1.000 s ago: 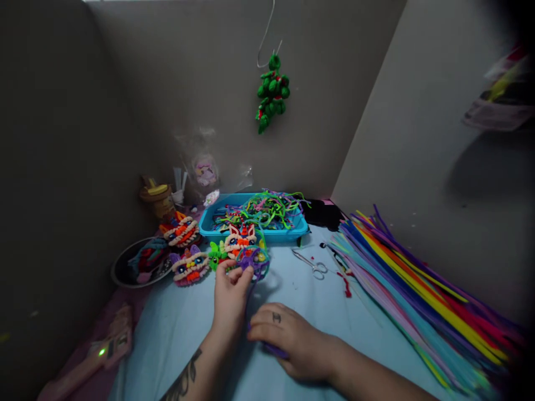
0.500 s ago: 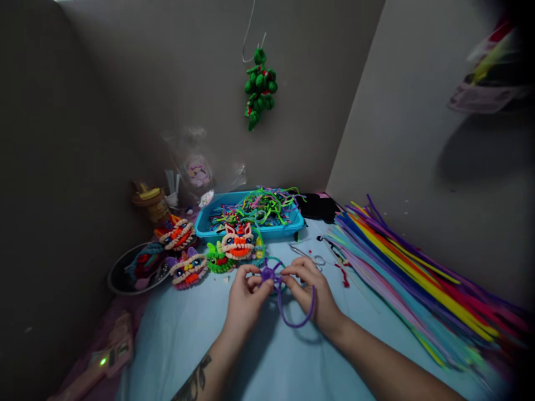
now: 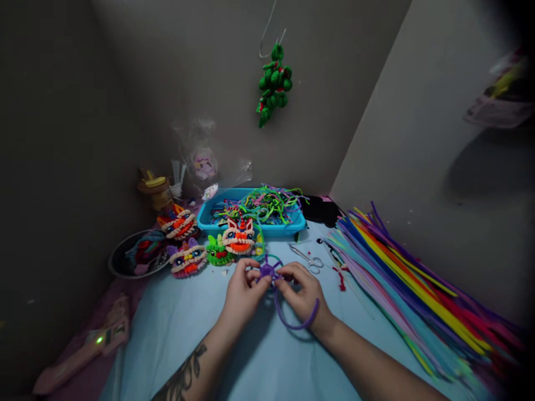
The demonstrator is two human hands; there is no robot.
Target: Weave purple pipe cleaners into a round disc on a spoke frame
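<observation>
Between my two hands, low in the centre of the head view, is a small purple pipe-cleaner piece [image 3: 268,271]. My left hand [image 3: 246,288] pinches its left side with thumb and fingers. My right hand [image 3: 304,294] has its fingertips closed on the right side of the same piece. A long purple strand [image 3: 292,326] curves from it below my right palm, its free end near the right wrist. A teal strand shows behind the piece. Fingertips hide part of the piece.
A blue tray [image 3: 251,227] of tangled strands stands behind, with lion-head figures [image 3: 239,238] before it. Scissors [image 3: 309,259] lie right of centre. Colourful pipe cleaners [image 3: 401,278] spread at right. A bowl [image 3: 121,273] and pink glue gun [image 3: 83,353] are at left.
The camera view has shifted slightly. My right fingers have drawn in closer to the piece, and the purple strand's loop now hangs more open, its end lower. The scissors show more fully.
</observation>
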